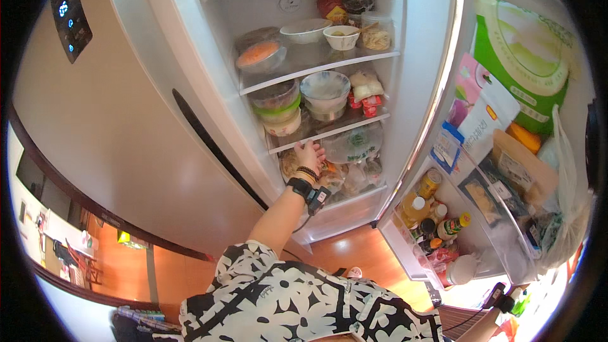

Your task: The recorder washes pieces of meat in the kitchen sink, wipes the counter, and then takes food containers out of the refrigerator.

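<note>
My left hand (311, 154) reaches into an open refrigerator, at the front edge of a glass shelf (327, 134), its fingers a little apart with nothing seen in them. Behind and below it lie a round plastic-covered dish (356, 142) and several bagged foods (351, 178). On the shelf above stand stacked bowls (325, 95), stacked tubs with a green rim (278, 107) and small red cups (371, 104). My right hand (517, 293) is at the lower right, by bright green and orange packaging (521, 305); glare and the wrist device hide much of it.
The open refrigerator door (408, 254) is at the right, its bins holding bottles (418, 204), a can (430, 181), pouches and a large green bag (527, 71). A closed door with a dark handle (213, 147) is at the left. A white bowl (341, 38) with a utensil stands on an upper shelf.
</note>
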